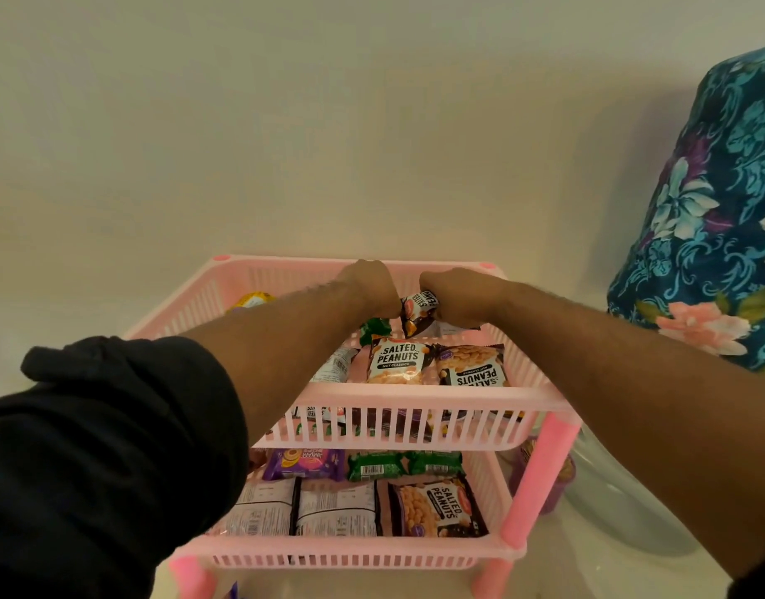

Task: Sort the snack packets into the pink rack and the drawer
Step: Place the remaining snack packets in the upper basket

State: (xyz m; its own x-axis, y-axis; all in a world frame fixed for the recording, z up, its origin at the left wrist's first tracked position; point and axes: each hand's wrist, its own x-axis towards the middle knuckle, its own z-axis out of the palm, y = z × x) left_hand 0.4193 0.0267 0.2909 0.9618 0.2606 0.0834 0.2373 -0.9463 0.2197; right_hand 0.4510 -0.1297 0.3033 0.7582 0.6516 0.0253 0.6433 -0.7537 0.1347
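Note:
A pink rack with two visible tiers stands against the wall. Both my hands reach into the back of its top tier. My right hand grips a salted peanuts packet, crumpled between my two hands. My left hand is curled beside that packet; whether it holds it I cannot tell. Two salted peanuts packets lie at the front of the top tier, with a green packet behind them. The lower tier holds a purple biscuit packet, green packets and more peanut packets.
A tall object under a blue floral cloth stands to the right of the rack. A yellow packet shows at the top tier's back left. A purple container sits behind the rack's right leg. The wall is directly behind.

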